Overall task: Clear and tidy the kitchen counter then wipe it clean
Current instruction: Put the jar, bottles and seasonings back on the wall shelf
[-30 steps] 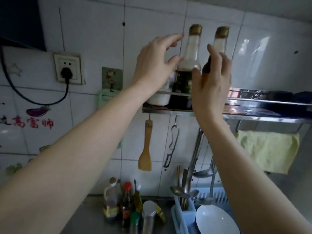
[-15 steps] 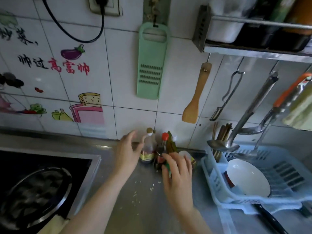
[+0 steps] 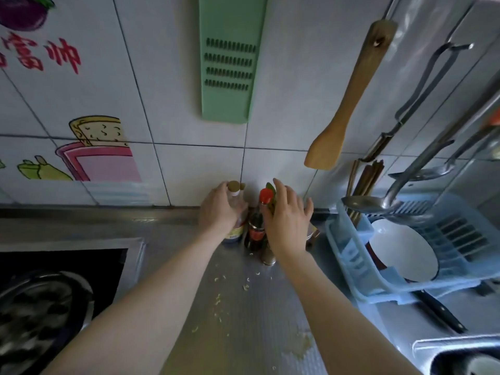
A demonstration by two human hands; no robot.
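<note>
Several condiment bottles stand against the tiled wall at the back of the steel counter [image 3: 243, 320]. My left hand [image 3: 219, 212] wraps around a clear bottle with a tan cap [image 3: 233, 186]. My right hand [image 3: 286, 220] rests over the bottles beside it, fingers around a green-topped one [image 3: 270, 186] that is mostly hidden. Between my hands stands a dark bottle with a red cap [image 3: 265, 196]. A small jar [image 3: 268, 257] shows under my right wrist. Food crumbs [image 3: 244, 286] and a smear [image 3: 303, 345] lie on the counter.
A gas stove [image 3: 62, 293] sits at left. A blue dish rack [image 3: 351, 255] holds a white bowl [image 3: 405, 250] at right, with a knife [image 3: 438, 312] beneath and a sink [image 3: 460, 358] corner. A green grater [image 3: 230, 58], wooden spatula [image 3: 349, 101] and ladles [image 3: 405, 180] hang on the wall.
My hands came down from the upper shelf bottles to the counter. Since half a second ago both hands have closed onto the bottles by the wall, and my view moved closer.
</note>
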